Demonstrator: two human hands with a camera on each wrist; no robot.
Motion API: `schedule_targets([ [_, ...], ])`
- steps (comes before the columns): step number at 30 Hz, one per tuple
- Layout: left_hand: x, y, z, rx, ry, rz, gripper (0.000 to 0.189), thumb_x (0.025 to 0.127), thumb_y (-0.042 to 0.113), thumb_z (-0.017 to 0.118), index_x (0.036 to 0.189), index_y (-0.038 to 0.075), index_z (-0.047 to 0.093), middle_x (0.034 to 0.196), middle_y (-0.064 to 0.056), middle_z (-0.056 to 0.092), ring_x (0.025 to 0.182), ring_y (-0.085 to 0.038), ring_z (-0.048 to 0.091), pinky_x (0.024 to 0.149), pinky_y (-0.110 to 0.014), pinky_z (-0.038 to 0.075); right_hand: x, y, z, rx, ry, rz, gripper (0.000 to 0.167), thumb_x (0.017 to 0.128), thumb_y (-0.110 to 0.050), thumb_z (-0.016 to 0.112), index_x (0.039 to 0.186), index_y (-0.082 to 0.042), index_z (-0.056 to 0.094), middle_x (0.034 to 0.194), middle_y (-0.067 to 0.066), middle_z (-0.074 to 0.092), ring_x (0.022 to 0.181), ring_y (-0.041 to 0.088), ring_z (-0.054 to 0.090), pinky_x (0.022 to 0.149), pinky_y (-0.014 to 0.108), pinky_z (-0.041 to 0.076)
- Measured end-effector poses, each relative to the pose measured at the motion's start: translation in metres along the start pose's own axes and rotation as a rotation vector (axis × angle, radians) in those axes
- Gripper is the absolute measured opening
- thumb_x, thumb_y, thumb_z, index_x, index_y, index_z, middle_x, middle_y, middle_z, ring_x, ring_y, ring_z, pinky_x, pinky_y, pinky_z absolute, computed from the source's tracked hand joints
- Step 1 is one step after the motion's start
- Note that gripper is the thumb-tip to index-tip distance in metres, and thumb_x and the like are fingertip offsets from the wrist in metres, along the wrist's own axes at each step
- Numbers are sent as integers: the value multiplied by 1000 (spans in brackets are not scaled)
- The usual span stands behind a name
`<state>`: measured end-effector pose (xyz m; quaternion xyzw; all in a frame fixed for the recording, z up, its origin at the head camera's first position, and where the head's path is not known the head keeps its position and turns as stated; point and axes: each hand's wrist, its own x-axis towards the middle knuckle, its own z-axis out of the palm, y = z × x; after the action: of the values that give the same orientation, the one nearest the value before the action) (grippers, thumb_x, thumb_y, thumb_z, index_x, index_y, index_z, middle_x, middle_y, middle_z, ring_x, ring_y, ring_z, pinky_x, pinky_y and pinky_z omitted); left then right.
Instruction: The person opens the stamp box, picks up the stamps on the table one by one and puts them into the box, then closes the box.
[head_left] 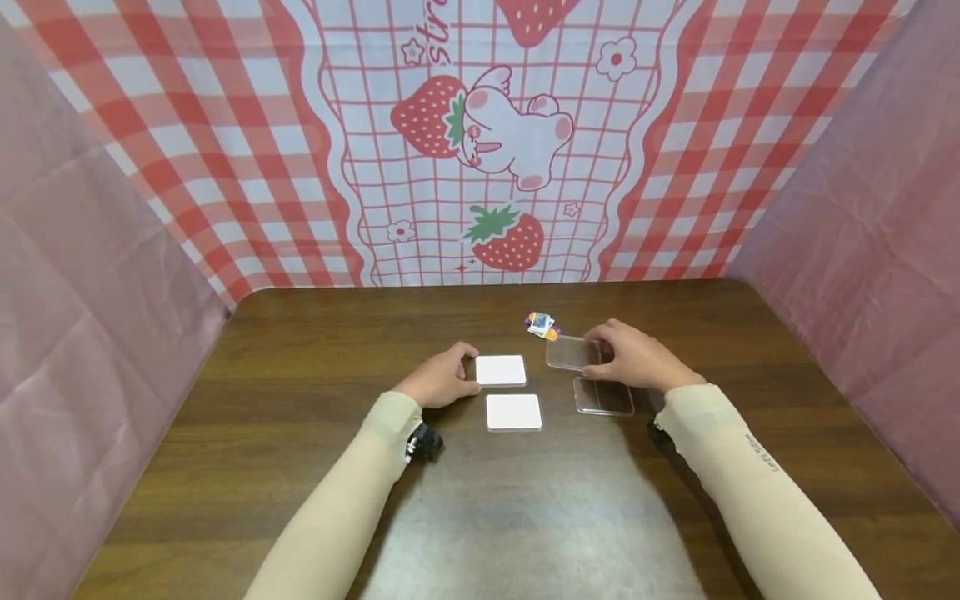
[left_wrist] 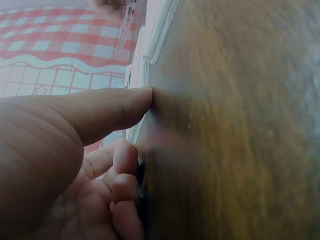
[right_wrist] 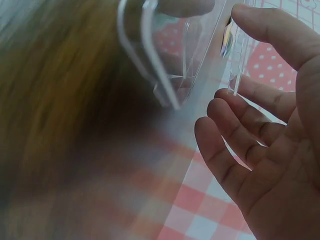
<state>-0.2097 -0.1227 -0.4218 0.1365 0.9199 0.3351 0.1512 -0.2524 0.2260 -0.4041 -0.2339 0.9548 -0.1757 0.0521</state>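
A flat white rectangular plate (head_left: 500, 370) with a clear rim lies on the table. My left hand (head_left: 444, 377) holds its left end, thumb on the near edge and index finger on the far edge. Just nearer lies a second white plate (head_left: 513, 412) of the same kind. To the right, my right hand (head_left: 632, 357) pinches a clear plastic cover (head_left: 568, 353) between thumb and fingers; in the right wrist view this cover (right_wrist: 237, 60) stands edge-on. A second clear cover (head_left: 602, 397) lies nearer, below the right hand.
Behind the held clear cover lies a small colourful piece (head_left: 541, 324) with purple and orange parts. The brown wooden table (head_left: 300, 467) ends at a strawberry-patterned cloth (head_left: 480, 167) at the back, with pink cloths (head_left: 90, 233) at the sides.
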Motion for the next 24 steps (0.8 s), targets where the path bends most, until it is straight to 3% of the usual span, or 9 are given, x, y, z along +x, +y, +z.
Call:
schedule_targets([
  [10,1,-2,1,-1,-7,9,57,98,27,72,147,13,48,108,-10,64,97,-23,62,89,-45,51,-8,17,-5,-12,-29,25,57,91,-33,81,134,-2,63,110,11,60,95,25,56,81,47,49],
  [24,3,-2,1,1,-5,6,57,99,27,72,148,13,48,109,-10,64,98,-24,62,90,-45,51,-13,19,-13,-25,-78,31,57,91,-28,81,136,1,60,121,19,60,107,33,60,90,57,50],
])
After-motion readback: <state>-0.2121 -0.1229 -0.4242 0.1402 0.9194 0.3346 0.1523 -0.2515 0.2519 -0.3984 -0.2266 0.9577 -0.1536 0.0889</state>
